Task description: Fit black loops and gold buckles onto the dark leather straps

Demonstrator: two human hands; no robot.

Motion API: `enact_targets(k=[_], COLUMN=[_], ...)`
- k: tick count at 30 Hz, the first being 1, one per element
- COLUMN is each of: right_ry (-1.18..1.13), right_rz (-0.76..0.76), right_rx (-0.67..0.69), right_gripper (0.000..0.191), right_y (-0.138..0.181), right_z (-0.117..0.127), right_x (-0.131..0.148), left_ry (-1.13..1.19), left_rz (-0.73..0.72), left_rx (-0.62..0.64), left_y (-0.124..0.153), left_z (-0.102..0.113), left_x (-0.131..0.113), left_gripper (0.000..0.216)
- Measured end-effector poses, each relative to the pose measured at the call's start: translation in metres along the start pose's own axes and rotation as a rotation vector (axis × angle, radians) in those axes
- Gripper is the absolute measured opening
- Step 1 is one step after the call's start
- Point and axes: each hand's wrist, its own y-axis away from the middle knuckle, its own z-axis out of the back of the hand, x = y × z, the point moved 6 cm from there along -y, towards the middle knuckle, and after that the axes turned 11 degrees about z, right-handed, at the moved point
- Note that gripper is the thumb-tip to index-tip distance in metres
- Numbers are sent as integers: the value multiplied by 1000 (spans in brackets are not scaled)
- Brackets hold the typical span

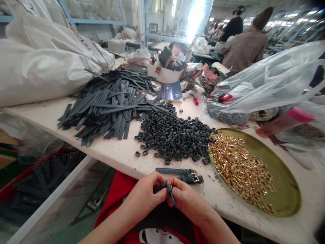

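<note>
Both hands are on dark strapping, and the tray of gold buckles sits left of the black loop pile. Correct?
Not quite: the head view shows the tray of gold buckles right of the black loop pile. The left hand and right hand are indeed on dark strapping.

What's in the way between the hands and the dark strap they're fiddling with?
Nothing that I can see. The left hand and right hand both pinch the dark strap with fingers and thumbs. The buckled straps lie on the table just beyond, not between.
</note>
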Motion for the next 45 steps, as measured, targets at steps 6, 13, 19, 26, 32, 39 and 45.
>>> enact_targets(k=[6, 13, 19, 26, 32, 39, 45], right_ry=[53, 51, 443, 982, 1069, 1076, 1028], right_rz=[4, 159, 324, 466, 520, 525, 522], right_rx=[15, -42, -315, -295, -394, -465, -390], right_gripper=[38, 38, 34, 22, 21, 21, 20], right_y=[12, 25, 23, 25, 19, 11, 20], right_z=[-2, -10, 7, 10, 12, 18, 15], right_x=[-2, 8, 18, 21, 19, 10, 11], left_ry=[-75, 144, 473, 510, 570, 582, 626], left_rz=[-3, 13, 141, 164, 247, 295, 292], left_rx=[-26, 111, 268, 271, 258, 277, 250], left_y=[11, 21, 21, 12, 3, -2, -2], left_z=[-4, -12, -19, -29, -36, -45, -48], left_x=[-2, -7, 1, 12, 19, 27, 26], left_gripper=[15, 16, 30, 31, 30, 25, 35])
